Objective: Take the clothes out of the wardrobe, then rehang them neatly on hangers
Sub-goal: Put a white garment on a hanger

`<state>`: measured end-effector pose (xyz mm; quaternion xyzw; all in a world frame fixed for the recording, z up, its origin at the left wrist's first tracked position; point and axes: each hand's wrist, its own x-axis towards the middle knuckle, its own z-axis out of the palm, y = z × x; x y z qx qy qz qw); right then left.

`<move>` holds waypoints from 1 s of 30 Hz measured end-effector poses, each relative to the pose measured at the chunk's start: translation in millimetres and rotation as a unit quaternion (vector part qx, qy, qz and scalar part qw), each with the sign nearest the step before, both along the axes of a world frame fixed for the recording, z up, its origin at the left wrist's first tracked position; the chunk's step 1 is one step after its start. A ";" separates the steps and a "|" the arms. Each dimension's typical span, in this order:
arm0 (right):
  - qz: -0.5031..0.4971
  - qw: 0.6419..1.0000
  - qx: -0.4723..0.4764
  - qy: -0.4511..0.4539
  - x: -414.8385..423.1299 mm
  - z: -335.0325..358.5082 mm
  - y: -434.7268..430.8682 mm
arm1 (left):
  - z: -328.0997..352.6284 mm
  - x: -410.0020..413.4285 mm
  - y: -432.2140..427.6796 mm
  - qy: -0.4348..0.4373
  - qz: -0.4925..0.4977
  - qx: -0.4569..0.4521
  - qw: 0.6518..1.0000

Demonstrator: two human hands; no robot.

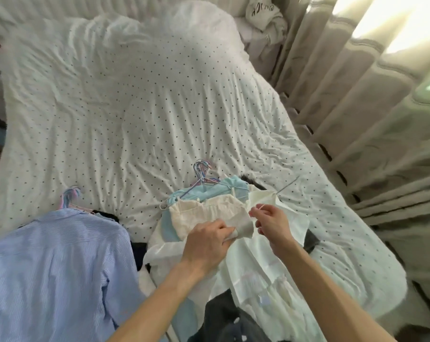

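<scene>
The cream camisole (204,212) lies on top of a pile of clothes at the near end of the bed, and both hands are on it. The left hand (206,243) grips its lower right corner, the fingers curled around a fold of the cloth. Just to the right of this grip, the right hand (270,225) pinches a thin strap (258,207) between thumb and fingers. Under both grips lies a pale white-green garment (265,255), and beyond them a light blue garment (231,187) with a bundle of thin hangers (203,172) on it. Far to the left of the left hand lies a blue striped shirt (53,262) on its own hangers. Below the wrists lies a dark garment (223,314). All rest on a dotted white cover (135,107).
</scene>
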<state>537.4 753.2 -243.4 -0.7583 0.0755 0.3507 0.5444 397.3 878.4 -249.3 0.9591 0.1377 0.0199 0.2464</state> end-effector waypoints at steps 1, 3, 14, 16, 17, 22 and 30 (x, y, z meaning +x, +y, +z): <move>-0.007 1.000 0.002 -0.020 -1.5 12.7 -12.8 | 14.0 4.1 -7.1 0.032 -0.037 -0.002 0.999; -0.008 0.997 0.001 -0.071 -3.5 40.4 -41.5 | 42.3 14.9 -22.4 0.128 -0.110 -0.038 0.985; -0.053 0.967 -0.071 -0.239 -36.0 172.1 -262.2 | 149.0 127.9 -145.2 0.046 -0.285 -0.062 0.955; -0.074 0.961 -0.088 -0.251 -60.5 187.8 -306.1 | 170.9 146.1 -189.4 -0.051 -0.319 -0.034 0.946; -0.087 0.958 -0.094 -0.257 -75.4 194.6 -328.0 | 182.5 151.5 -215.8 -0.103 -0.347 -0.017 0.932; -0.158 0.937 -0.149 -0.273 -160.5 211.6 -433.4 | 235.8 140.6 -364.8 -0.271 -0.529 0.102 0.797; -0.326 0.885 -0.261 -0.205 -313.3 188.5 -561.5 | 214.2 30.9 -551.1 -0.119 -0.725 0.064 0.675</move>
